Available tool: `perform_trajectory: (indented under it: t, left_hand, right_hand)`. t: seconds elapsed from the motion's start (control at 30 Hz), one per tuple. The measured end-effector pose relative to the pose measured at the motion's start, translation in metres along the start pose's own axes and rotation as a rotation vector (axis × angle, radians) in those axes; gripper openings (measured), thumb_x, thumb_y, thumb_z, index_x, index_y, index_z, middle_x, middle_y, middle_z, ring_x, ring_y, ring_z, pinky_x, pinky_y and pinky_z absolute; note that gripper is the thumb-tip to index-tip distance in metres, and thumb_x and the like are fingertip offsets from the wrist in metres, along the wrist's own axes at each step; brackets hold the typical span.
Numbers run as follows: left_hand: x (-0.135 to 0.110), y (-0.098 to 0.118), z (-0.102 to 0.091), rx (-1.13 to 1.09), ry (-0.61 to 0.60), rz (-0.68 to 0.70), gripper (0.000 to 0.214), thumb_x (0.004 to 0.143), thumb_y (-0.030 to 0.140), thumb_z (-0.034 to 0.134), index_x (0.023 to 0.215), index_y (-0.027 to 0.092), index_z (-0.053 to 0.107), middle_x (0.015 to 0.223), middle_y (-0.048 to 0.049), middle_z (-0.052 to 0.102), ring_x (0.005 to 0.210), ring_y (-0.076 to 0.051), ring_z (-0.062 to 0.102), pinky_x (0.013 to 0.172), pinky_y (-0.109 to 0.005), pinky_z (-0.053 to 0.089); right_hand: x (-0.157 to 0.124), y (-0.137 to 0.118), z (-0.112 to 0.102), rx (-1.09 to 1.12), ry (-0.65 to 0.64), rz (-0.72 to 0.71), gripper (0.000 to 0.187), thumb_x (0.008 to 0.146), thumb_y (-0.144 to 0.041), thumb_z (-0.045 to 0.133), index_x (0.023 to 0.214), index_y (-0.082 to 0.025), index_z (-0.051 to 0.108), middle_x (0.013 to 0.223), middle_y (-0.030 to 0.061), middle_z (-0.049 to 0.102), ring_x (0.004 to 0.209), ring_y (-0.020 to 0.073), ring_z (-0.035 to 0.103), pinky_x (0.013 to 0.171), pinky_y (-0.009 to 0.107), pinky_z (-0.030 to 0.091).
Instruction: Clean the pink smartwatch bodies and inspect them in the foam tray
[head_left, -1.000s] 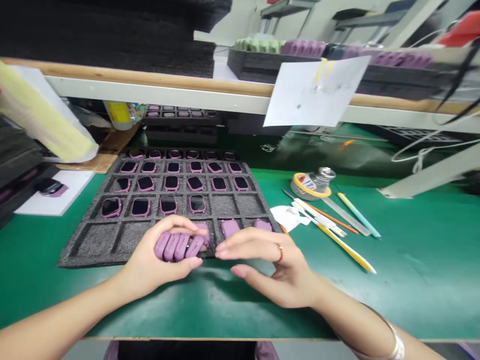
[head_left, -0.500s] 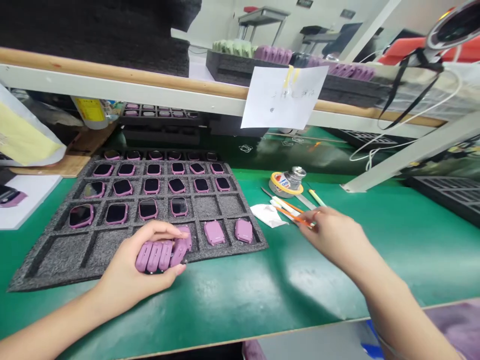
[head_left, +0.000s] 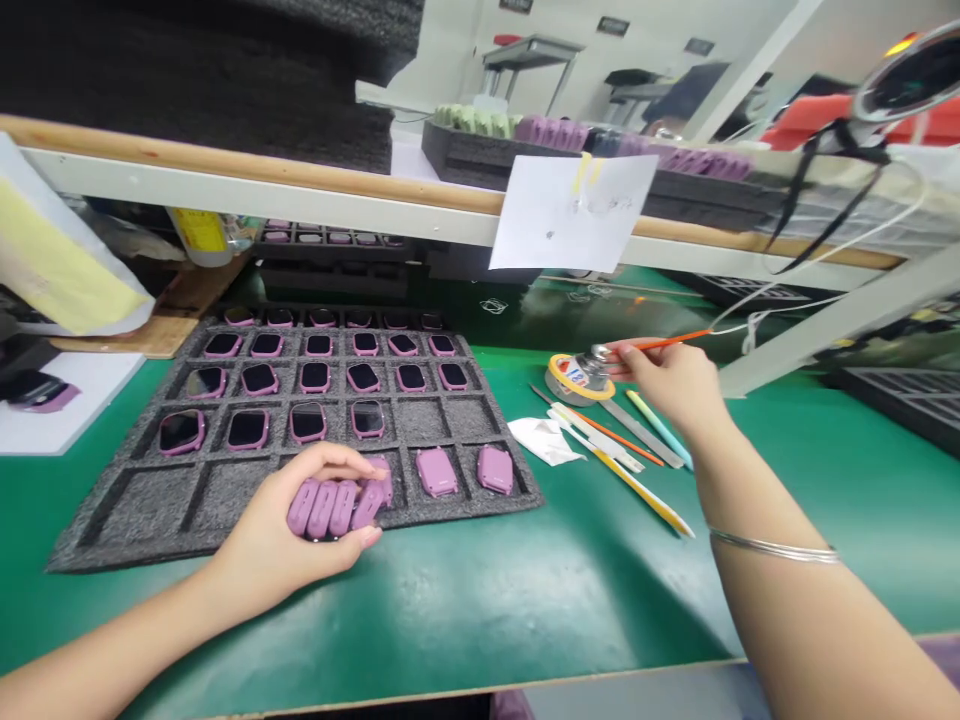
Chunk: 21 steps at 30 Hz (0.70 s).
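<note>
My left hand (head_left: 300, 520) is wrapped round a row of several purple watch cases (head_left: 331, 508), standing on edge side by side over the front of the grey foam tray (head_left: 150, 500). My right hand (head_left: 671, 380) pinches a thin orange stick (head_left: 675, 340); its far end points up to the right. The fingertips are at the cap of a small metal bottle (head_left: 596, 365), which stands inside a roll of yellow-edged tape (head_left: 559, 378). Whether they touch the cap I cannot tell. Two purple cases, one being a back-up watch case (head_left: 437, 470), lie in the tray's front right compartments.
Dark-screened purple watches (head_left: 307, 422) fill several tray rows. Right of the tray lie a crumpled white wipe (head_left: 546, 440), a yellow-and-white stick (head_left: 645, 492), a flat metal strip (head_left: 641, 435) and a green pen-like tool (head_left: 660, 425). A shelf edge (head_left: 412, 195) with a hanging paper sheet (head_left: 574, 215) crosses above.
My right hand has picked up the orange stick from among the tools and moved up and away to the metal bottle. My left hand still holds the watch cases.
</note>
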<state>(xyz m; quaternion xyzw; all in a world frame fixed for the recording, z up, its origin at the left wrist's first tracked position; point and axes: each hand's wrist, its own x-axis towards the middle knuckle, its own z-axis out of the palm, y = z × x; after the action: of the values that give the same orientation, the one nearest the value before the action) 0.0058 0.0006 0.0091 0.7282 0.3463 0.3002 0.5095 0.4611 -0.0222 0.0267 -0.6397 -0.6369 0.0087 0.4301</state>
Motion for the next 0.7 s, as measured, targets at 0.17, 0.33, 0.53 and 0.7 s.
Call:
perform_trajectory:
  t: [0.17, 0.33, 0.53, 0.7]
  left_hand:
    - [0.001, 0.002, -0.001, -0.073, -0.035, -0.004, 0.036, 0.072, 0.019, 0.08, 0.103, 0.021, 0.062, 0.111, -0.0072, 0.074, 0.109, -0.023, 0.07, 0.1, -0.039, 0.055]
    - [0.001, 0.0, 0.0, -0.163, -0.038, 0.009, 0.038, 0.07, 0.015, 0.082, 0.102, 0.019, 0.062, 0.11, -0.0074, 0.073, 0.104, -0.022, 0.07, 0.098, -0.038, 0.055]
    - [0.001, 0.0, 0.0, -0.204, -0.05, -0.031, 0.038, 0.069, 0.017, 0.083, 0.101, 0.02, 0.062, 0.104, -0.0047, 0.072, 0.097, -0.02, 0.069, 0.091, -0.035, 0.055]
    - [0.003, 0.002, -0.001, -0.243, -0.078, -0.088, 0.038, 0.068, 0.018, 0.084, 0.099, 0.021, 0.062, 0.1, -0.0022, 0.071, 0.092, -0.019, 0.069, 0.086, -0.034, 0.055]
  right_hand:
    - [-0.003, -0.094, 0.058, 0.248, -0.158, 0.06, 0.034, 0.1, -0.044, 0.055, 0.087, -0.016, 0.068, 0.076, 0.004, 0.07, 0.062, 0.0106, 0.068, 0.06, 0.022, 0.058]
    - [-0.042, -0.195, 0.11, 0.639, -0.505, 0.04, 0.032, 0.101, -0.046, 0.054, 0.085, -0.019, 0.06, 0.07, 0.0015, 0.068, 0.06, 0.0115, 0.069, 0.057, 0.022, 0.06]
    - [-0.069, -0.2, 0.137, 0.729, -0.472, -0.158, 0.019, 0.106, -0.032, 0.045, 0.092, -0.021, 0.052, 0.078, 0.0012, 0.063, 0.068, 0.0118, 0.066, 0.062, 0.026, 0.059]
    - [-0.072, -0.192, 0.146, 0.706, -0.384, -0.335, 0.009, 0.104, -0.021, 0.045, 0.098, -0.022, 0.052, 0.08, 0.0012, 0.062, 0.075, 0.0142, 0.065, 0.066, 0.029, 0.058]
